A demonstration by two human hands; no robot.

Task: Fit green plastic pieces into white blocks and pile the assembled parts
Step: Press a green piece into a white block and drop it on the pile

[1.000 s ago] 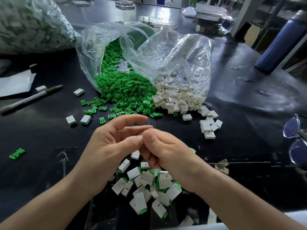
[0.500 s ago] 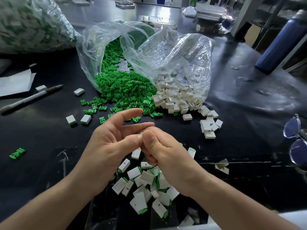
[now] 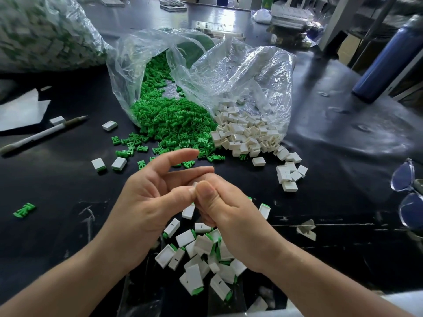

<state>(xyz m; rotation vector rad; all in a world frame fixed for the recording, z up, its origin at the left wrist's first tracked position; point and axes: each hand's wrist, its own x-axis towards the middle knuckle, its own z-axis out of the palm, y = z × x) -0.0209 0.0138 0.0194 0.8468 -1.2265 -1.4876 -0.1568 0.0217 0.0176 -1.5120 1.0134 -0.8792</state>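
My left hand [image 3: 146, 202] and my right hand [image 3: 226, 213] meet above the black table, thumbs pressed together around a small white block [image 3: 194, 184] of which only a corner shows. The left index finger stretches out above. Under my hands lies a pile of assembled white blocks with green ends [image 3: 201, 259]. Farther back, loose green pieces [image 3: 174, 124] spill from a clear bag, and empty white blocks [image 3: 245, 136] spill from a second bag beside it.
A large bag of finished parts [image 3: 45, 35] fills the back left. A pen [image 3: 43, 133] and white paper [image 3: 20, 110] lie at the left. A blue bottle [image 3: 386, 60] stands at the right, glasses [image 3: 409, 197] at the right edge. Stray blocks [image 3: 288, 175] dot the table.
My hands stay pressed together around the block with only slight shifts. The right hand has moved a little, uncovering an assembled part at its right side.
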